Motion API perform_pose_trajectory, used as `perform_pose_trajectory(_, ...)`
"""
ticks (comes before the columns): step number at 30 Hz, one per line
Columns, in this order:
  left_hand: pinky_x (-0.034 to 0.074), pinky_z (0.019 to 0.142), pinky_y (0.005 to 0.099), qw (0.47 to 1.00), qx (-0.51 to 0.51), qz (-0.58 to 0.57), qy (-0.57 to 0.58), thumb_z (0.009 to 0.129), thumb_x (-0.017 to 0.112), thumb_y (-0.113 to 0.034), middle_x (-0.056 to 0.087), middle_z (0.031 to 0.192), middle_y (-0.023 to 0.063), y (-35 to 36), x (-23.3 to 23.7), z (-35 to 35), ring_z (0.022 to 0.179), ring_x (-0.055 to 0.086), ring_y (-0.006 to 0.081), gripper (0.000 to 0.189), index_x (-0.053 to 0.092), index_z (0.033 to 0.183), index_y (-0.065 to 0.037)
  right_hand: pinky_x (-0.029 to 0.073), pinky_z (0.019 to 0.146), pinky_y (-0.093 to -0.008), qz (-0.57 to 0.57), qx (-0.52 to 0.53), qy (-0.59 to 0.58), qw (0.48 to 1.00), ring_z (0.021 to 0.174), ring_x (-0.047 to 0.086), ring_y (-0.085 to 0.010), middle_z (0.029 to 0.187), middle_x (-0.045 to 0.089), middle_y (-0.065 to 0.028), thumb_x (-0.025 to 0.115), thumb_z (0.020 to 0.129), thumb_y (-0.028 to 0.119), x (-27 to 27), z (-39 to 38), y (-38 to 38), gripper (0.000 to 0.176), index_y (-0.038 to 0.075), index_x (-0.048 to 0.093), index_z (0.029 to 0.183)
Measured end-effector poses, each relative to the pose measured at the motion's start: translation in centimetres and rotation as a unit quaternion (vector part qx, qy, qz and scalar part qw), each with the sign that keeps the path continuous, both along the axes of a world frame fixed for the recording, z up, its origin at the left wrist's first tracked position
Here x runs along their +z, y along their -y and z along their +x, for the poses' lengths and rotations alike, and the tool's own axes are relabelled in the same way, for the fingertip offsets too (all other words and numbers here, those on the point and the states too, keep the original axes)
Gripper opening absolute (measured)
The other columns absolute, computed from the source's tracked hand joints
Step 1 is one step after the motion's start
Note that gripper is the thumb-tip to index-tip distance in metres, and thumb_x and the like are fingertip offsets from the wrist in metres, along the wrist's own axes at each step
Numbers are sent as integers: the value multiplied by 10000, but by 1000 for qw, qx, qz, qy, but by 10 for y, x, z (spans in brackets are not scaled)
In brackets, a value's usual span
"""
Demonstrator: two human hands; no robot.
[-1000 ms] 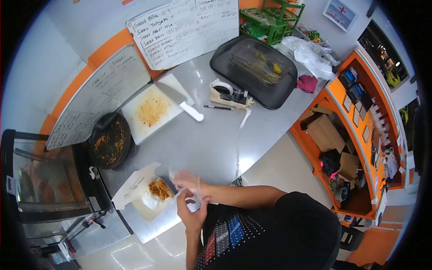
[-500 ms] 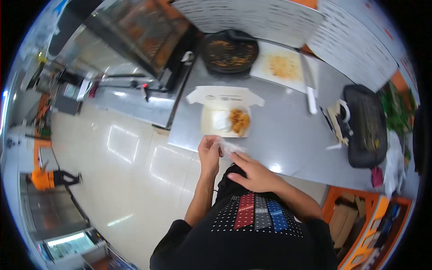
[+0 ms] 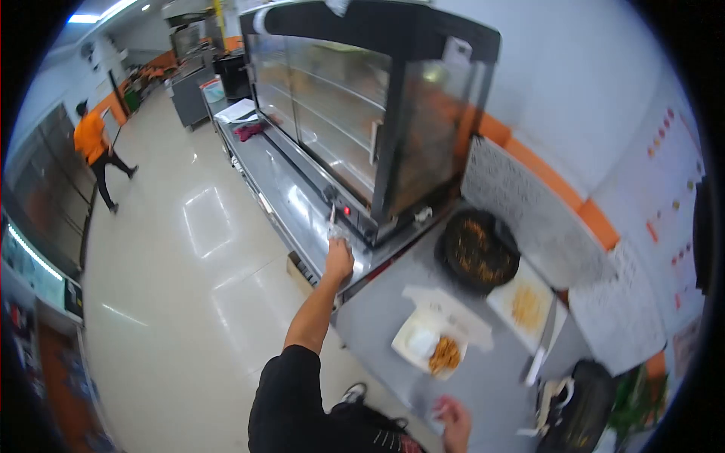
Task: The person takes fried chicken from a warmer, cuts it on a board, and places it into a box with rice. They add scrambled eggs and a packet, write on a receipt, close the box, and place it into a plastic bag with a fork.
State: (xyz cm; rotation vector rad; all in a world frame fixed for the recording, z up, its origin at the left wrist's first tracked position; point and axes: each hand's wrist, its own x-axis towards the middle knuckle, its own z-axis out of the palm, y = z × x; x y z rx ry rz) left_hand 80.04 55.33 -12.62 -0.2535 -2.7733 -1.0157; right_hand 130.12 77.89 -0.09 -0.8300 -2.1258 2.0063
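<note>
My left hand is stretched out over the metal counter, its fingers closed around what looks like crumpled clear plastic. Just beyond its fingertips is a small slim object whose kind I cannot make out. My right hand hangs low by the table's front edge, its fingers smeared by motion. Ahead of it on the steel table, an open takeaway box contains white rice and browned chopped food. Which hand, if any, touches anything else is not visible.
A glass display warmer stands on the left counter. Behind the box are a dark pan, a stained cutting board and a knife. A black tray sits at right. A person in orange walks at far left.
The view has swung left. My hands, together on the clear plastic before, are now apart: the left has reached out to the warmer's counter, and the right has stayed near the table's edge.
</note>
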Motion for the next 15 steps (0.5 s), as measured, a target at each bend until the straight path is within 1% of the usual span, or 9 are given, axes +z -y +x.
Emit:
perform_pose_trajectory(1, 269, 1114, 540, 999, -5, -48, 11, 921, 493, -211, 436, 1412, 198, -9, 5, -6, 1351, 340, 404, 455, 471, 1328, -9, 488, 779, -285, 61, 28, 34, 997, 867, 592, -126, 972, 678, -40, 561, 992, 371, 6, -1, 9, 412, 16, 654, 1179)
perform_pose_trajectory(2, 216, 1126, 583, 995, -12, -98, 24, 933, 476, -266, 387, 1464, 180, -17, 16, -5, 1404, 264, 386, 506, 440, 1374, -20, 502, 776, -300, 37, 42, 57, 997, 865, 580, -143, 962, 645, -54, 541, 1007, 270, 6, 5, 12, 362, -5, 604, 1233)
perform_pose_trajectory(3, 163, 1138, 626, 988, -21, -150, 42, 944, 460, -320, 339, 1517, 162, -21, 24, -8, 1457, 188, 368, 559, 410, 1420, -31, 424, 936, -354, -38, 102, 104, 989, 1077, 507, -212, 1189, 540, -104, 580, 969, 323, -7, 11, -4, 491, 40, 465, 1353)
perform_pose_trajectory(4, 136, 1126, 656, 981, -39, -179, 59, 948, 441, -354, 302, 1541, 140, -24, 24, -16, 1469, 154, 355, 589, 383, 1441, -38, 346, 1097, -408, -103, 163, 156, 969, 1289, 434, -282, 1416, 434, -153, 620, 931, 375, -20, 15, -20, 681, 86, 326, 1474)
perform_pose_trajectory(5, 109, 1114, 685, 973, -58, -208, 78, 952, 422, -387, 265, 1565, 119, -25, 21, -24, 1481, 120, 341, 618, 357, 1463, -45, 347, 1081, -405, -105, 174, 183, 962, 1271, 436, -277, 1398, 437, -149, 618, 931, 370, -18, 10, -18, 663, 86, 333, 1458)
perform_pose_trajectory(6, 82, 1102, 715, 963, -78, -237, 97, 956, 403, -420, 227, 1589, 97, -25, 24, -28, 1492, 85, 328, 649, 331, 1484, -52, 349, 1066, -401, -74, 152, 178, 970, 1253, 438, -273, 1380, 440, -144, 616, 931, 364, -13, -3, -16, 644, 87, 339, 1442)
perform_pose_trajectory(10, 96, 1109, 700, 964, -112, -230, 73, 947, 445, -441, 254, 1576, 97, -18, 31, -26, 1480, 121, 341, 646, 378, 1460, -54, 355, 1003, -389, 40, 66, 147, 986, 1181, 445, -254, 1308, 450, -126, 608, 931, 344, 5, -44, -10, 570, 89, 365, 1379)
perform_pose_trajectory(13, 107, 1108, 694, 976, -94, -196, -7, 941, 470, -458, 282, 1558, 106, -12, 18, -15, 1468, 141, 356, 652, 400, 1447, -53, 360, 956, -380, 73, 42, 146, 986, 1127, 451, -240, 1254, 457, -113, 602, 931, 328, 6, -58, -12, 514, 90, 385, 1331)
perform_pose_trajectory(15, 140, 1101, 672, 984, -56, -168, -15, 932, 491, -455, 284, 1553, 125, -15, 16, -7, 1462, 169, 334, 640, 417, 1441, -73, 363, 925, -374, 89, 29, 146, 985, 1091, 455, -231, 1219, 462, -104, 598, 931, 318, 5, -64, -15, 477, 91, 398, 1300)
